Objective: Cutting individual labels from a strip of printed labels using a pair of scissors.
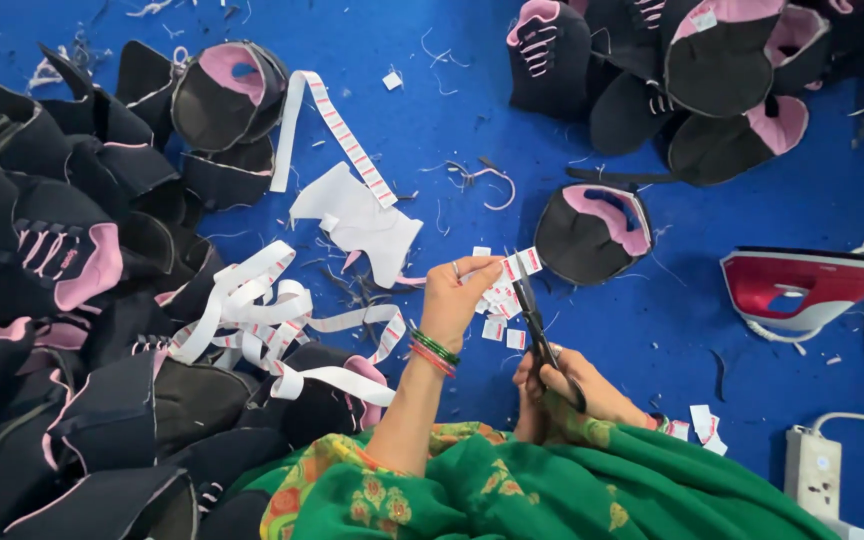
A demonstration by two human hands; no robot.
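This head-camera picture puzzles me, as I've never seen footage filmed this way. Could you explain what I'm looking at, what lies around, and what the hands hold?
There is no machine here: the camera sits on a person's head and looks down at their own two bare hands over a blue floor covering. The left hand, with bangles at the wrist, pinches the end of a white label strip with red marks. The right hand holds black scissors, blades at that strip. Small cut labels lie beneath. Around are piles of black-and-pink shoe uppers, a long loose label tape, thread scraps, a red-and-white clothes iron and a white power strip.
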